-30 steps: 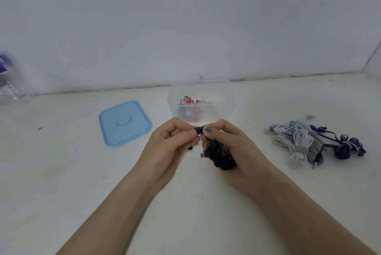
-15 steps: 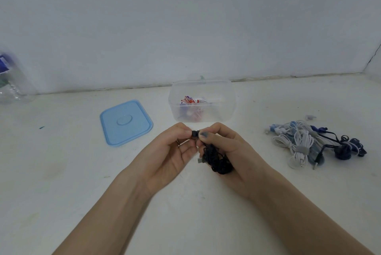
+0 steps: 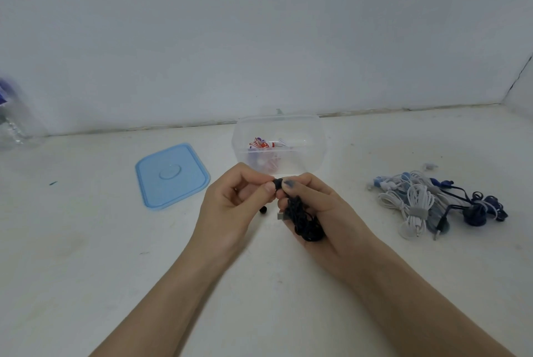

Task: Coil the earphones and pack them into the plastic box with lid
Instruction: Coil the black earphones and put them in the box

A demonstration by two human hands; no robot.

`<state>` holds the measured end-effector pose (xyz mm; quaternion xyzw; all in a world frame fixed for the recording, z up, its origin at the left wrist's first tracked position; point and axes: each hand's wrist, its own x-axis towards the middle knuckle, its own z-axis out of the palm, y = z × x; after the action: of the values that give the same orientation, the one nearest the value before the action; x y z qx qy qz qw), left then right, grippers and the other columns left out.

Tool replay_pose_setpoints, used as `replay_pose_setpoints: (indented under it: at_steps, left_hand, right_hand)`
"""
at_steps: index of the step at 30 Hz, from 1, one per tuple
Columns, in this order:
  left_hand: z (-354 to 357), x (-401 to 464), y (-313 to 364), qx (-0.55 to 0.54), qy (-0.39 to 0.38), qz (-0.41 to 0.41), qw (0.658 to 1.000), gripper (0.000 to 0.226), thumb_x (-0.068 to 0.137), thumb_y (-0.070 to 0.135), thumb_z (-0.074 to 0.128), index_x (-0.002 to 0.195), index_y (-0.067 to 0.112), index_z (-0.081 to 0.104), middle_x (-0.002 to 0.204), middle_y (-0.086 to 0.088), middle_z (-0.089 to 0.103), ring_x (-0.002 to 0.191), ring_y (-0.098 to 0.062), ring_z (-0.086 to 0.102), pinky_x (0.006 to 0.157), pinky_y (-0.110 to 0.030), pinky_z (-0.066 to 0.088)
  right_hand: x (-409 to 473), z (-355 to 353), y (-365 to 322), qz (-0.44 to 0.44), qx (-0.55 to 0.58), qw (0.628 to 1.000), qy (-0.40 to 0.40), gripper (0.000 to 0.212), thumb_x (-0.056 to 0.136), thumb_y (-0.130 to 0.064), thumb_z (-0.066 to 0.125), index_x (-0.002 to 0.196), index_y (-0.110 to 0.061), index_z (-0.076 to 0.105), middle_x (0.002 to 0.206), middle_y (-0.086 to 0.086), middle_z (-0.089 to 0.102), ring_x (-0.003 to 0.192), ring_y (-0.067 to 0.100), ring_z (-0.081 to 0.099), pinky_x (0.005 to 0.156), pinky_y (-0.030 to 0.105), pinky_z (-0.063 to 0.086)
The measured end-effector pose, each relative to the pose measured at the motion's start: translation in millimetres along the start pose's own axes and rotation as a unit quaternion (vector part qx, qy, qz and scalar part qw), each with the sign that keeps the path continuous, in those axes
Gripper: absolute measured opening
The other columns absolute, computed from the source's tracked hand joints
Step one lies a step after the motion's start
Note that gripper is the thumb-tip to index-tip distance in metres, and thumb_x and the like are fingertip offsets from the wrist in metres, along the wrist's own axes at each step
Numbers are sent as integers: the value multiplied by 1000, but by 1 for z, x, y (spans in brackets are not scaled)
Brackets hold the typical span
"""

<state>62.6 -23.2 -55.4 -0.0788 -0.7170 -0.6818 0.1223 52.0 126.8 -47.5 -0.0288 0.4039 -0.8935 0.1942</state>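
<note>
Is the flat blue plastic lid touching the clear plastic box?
Apart: the head view shows bare table between the flat blue plastic lid and the clear plastic box.

- Two hands: left [image 3: 230,206], right [image 3: 320,212].
- One clear plastic box [image 3: 305,137], mid-desk.
- One blue lid [image 3: 172,174], toward the desk's left edge.
- One black earphone bundle [image 3: 302,218].
- One tangled earphone pile [image 3: 438,203], number uncountable, toward the right edge.
</note>
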Motion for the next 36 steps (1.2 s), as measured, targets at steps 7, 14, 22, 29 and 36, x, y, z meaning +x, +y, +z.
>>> replay_pose_setpoints:
  at_steps: [7, 14, 22, 29, 36]
  left_hand:
    - [1, -1, 0, 15, -1, 41, 999, 18, 92, -4, 66, 83, 12, 67, 81, 0, 77, 80, -14, 75, 79, -25, 58]
    - [2, 0, 0, -25, -4, 24, 999, 26, 88, 6, 72, 75, 29, 72, 79, 5, 76, 78, -14, 72, 80, -31, 55]
    - [10, 2, -2, -65, 14, 36, 997, 12, 82, 7, 71, 79, 18, 70, 79, 10, 74, 75, -5, 69, 74, -17, 54]
    - [10, 2, -9, 31, 29, 127, 991, 32, 87, 6, 74, 85, 38, 73, 86, 13, 72, 83, -9, 68, 77, -21, 54]
    - [7, 4, -13, 82, 24, 202, 976, 27, 88, 19, 71, 96, 44, 71, 94, 11, 69, 92, -21, 66, 82, -36, 55]
  right_hand:
    - [0, -1, 2, 3, 3, 1000, -2, 15, 92, -1, 58, 78, -5, 58, 71, 10, 62, 58, 15, 64, 58, 25, 54]
    - [0, 0, 4, 10, 9, 1000, -2, 19, 91, -5, 60, 73, -8, 63, 71, 9, 61, 60, 14, 62, 60, 24, 54]
    - [3, -4, 8, 13, 57, 998, -24, 9, 88, -12, 63, 93, -5, 62, 90, 13, 65, 84, 20, 65, 72, 27, 56]
    - [5, -6, 9, 14, 85, 995, -51, 48, 99, -14, 54, 132, 18, 40, 144, 32, 45, 132, 32, 51, 101, 31, 50]
    - [3, -5, 8, 48, 94, 993, -46, 37, 99, -17, 55, 131, 1, 53, 126, 15, 54, 123, 20, 51, 109, 29, 39]
